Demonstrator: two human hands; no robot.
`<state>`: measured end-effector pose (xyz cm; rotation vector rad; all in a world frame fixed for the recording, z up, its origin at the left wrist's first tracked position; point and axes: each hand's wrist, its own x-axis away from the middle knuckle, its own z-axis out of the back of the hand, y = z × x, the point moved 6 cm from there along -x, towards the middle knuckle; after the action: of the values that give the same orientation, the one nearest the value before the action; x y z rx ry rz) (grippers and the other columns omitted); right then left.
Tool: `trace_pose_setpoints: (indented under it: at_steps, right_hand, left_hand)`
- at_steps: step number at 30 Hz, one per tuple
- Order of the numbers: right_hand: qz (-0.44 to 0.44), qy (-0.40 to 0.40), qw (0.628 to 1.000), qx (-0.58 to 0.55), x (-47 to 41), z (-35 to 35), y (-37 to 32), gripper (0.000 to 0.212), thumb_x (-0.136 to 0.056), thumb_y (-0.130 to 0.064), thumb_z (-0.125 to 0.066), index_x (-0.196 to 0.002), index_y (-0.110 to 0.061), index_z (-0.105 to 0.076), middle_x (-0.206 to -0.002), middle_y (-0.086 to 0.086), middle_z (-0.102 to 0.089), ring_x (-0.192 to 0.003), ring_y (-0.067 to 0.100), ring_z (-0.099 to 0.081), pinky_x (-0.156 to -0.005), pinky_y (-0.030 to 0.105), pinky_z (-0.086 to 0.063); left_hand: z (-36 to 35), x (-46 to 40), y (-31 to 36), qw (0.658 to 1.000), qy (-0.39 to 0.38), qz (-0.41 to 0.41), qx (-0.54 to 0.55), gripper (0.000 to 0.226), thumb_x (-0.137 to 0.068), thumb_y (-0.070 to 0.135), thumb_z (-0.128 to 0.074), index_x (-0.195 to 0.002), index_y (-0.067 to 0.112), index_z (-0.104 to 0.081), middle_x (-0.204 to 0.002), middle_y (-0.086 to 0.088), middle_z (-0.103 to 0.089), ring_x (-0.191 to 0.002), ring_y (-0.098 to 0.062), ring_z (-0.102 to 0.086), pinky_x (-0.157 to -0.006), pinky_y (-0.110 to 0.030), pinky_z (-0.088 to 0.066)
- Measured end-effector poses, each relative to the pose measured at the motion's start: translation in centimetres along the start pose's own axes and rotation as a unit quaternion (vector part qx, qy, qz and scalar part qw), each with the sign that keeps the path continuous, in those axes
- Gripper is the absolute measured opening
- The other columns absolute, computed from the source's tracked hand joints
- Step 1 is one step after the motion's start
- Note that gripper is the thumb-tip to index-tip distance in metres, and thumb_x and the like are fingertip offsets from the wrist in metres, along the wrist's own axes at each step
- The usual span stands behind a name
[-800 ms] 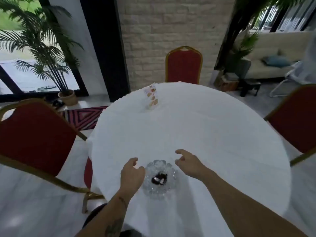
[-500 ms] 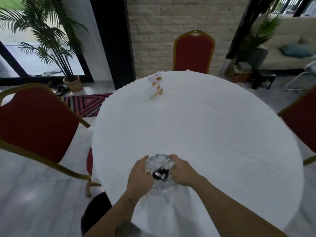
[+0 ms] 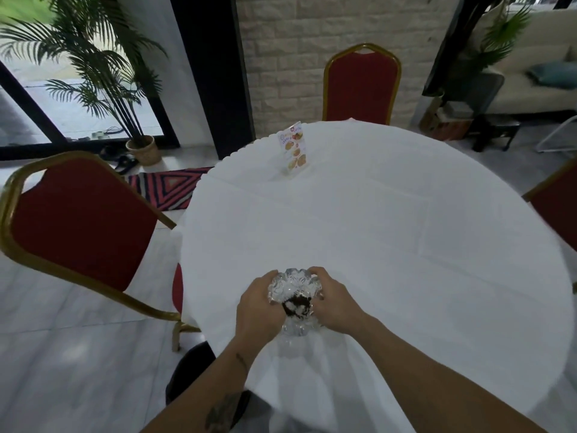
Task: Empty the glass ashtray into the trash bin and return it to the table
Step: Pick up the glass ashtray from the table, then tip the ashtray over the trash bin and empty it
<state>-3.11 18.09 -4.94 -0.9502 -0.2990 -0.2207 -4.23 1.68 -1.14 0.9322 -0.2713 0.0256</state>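
Left hand (image 3: 257,307) and right hand (image 3: 332,303) clasp the scalloped cut-glass ashtray (image 3: 295,300) holding dark ash

White cloth, red chairs, clear cut glass.

The worktop (image 3: 390,245) wears plain white; the glass ashtray (image 3: 295,303) is clear with a scalloped cut pattern, holding black ash. Chairs (image 3: 78,220) are red with gold frames; the rug (image 3: 168,190) shows red, pink and dark nested triangles.

Red gold-framed chairs (image 3: 362,85) ring the white-clothed desk (image 3: 390,245); behind stand a pale brick wall (image 3: 281,57), a potted palm (image 3: 103,73) by the window (image 3: 71,110), and a cream sofa (image 3: 537,73) on marble floor (image 3: 62,354).
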Motion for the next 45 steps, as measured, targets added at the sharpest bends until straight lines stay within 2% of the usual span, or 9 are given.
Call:
trace_pose_setpoints:
  at_steps: [5,14,17,21,25,29,33,38,45]
  right_hand:
    - [0.041,0.041,0.996,-0.066,2.4,-1.3,-3.3,0.066,-0.087,0.001,-0.038,-0.142,-0.034,-0.043,-0.068,0.0,-0.059,-0.039,0.004,-0.043,-0.042,0.016,-0.037]
    - [0.073,0.097,0.988,-0.096,5.6,-9.0,-10.7,0.062,-0.091,0.002,-0.041,-0.142,-0.032,-0.05,-0.116,-0.005,-0.061,-0.057,-0.001,-0.055,-0.052,0.012,-0.044]
    - [0.077,0.112,0.987,-0.087,7.2,-13.5,-13.6,0.058,-0.092,0.002,-0.043,-0.141,-0.029,-0.052,-0.125,-0.008,-0.056,-0.089,0.002,-0.057,-0.065,0.005,-0.046]
    - [0.091,0.117,0.985,-0.085,8.7,-19.9,-16.8,0.058,-0.092,0.004,-0.044,-0.136,-0.032,-0.053,-0.123,-0.009,-0.059,-0.093,0.001,-0.06,-0.082,0.014,-0.047]
    - [0.089,0.124,0.985,-0.085,9.6,-25.1,-18.7,0.057,-0.089,0.002,-0.049,-0.126,-0.041,-0.056,-0.127,-0.01,-0.064,-0.116,0.009,-0.06,-0.104,0.034,-0.047]
    - [0.095,0.148,0.982,-0.066,10.5,-28.1,-20.2,0.054,-0.086,0.007,-0.051,-0.131,-0.021,-0.058,-0.121,-0.004,-0.061,-0.112,0.008,-0.056,-0.096,0.007,-0.038]
    - [0.09,0.127,0.985,-0.072,10.4,-30.3,-19.9,0.051,-0.089,0.0,-0.055,-0.134,-0.022,-0.054,-0.122,-0.011,-0.059,-0.114,0.005,-0.056,-0.101,0.018,-0.041]
    - [0.042,0.117,0.99,-0.062,8.3,-32.1,-16.9,0.053,-0.087,-0.011,-0.064,-0.136,-0.028,-0.054,-0.129,-0.011,-0.062,-0.118,0.003,-0.057,-0.087,-0.003,-0.034]
    - [0.007,0.097,0.994,-0.054,3.4,-36.2,-10.3,0.053,-0.081,-0.016,-0.071,-0.128,-0.037,-0.057,-0.123,-0.013,-0.066,-0.113,0.008,-0.061,-0.103,0.035,-0.049]
  left_hand:
    - [3.6,1.1,-0.2,0.999,0.009,-0.023,0.023,0.053,-0.072,0.009,-0.052,-0.122,0.026,-0.06,-0.104,0.012,-0.063,-0.098,-0.011,-0.06,-0.08,-0.02,-0.045]
    - [13.6,3.4,-7.0,0.994,0.006,-0.01,0.113,0.051,-0.079,-0.001,-0.058,-0.113,0.036,-0.064,-0.099,0.01,-0.072,-0.08,-0.008,-0.069,-0.065,-0.016,-0.056]
    - [17.6,4.4,-10.9,0.992,-0.017,-0.022,0.12,0.048,-0.078,0.013,-0.069,-0.119,0.038,-0.064,-0.105,0.01,-0.073,-0.09,-0.008,-0.07,-0.085,-0.034,-0.06]
    - [22.8,6.4,-15.2,0.986,-0.037,-0.052,0.155,0.039,-0.08,0.01,-0.074,-0.112,0.031,-0.069,-0.102,0.006,-0.076,-0.089,-0.012,-0.073,-0.086,-0.039,-0.061]
    - [27.1,8.4,-18.4,0.986,-0.042,-0.068,0.149,0.041,-0.085,-0.003,-0.065,-0.118,0.021,-0.066,-0.104,0.011,-0.07,-0.081,0.002,-0.069,-0.073,-0.016,-0.057]
    - [29.1,9.3,-20.9,0.986,-0.048,-0.065,0.143,0.036,-0.088,-0.006,-0.059,-0.11,0.023,-0.063,-0.101,0.014,-0.066,-0.067,-0.008,-0.064,-0.057,-0.022,-0.052]
    - [29.1,8.9,-23.3,0.99,-0.03,-0.06,0.126,0.031,-0.087,0.003,-0.064,-0.109,0.025,-0.064,-0.104,0.009,-0.069,-0.091,-0.015,-0.068,-0.078,-0.032,-0.059]
    - [27.5,7.7,-25.8,0.993,-0.036,-0.08,0.074,0.036,-0.085,0.003,-0.063,-0.103,0.034,-0.058,-0.098,0.012,-0.068,-0.089,-0.012,-0.068,-0.08,-0.044,-0.06]
    - [22.6,4.2,-30.8,0.993,-0.045,-0.112,-0.019,0.048,-0.083,0.011,-0.06,-0.118,0.042,-0.049,-0.115,0.008,-0.062,-0.105,-0.01,-0.061,-0.09,-0.043,-0.055]
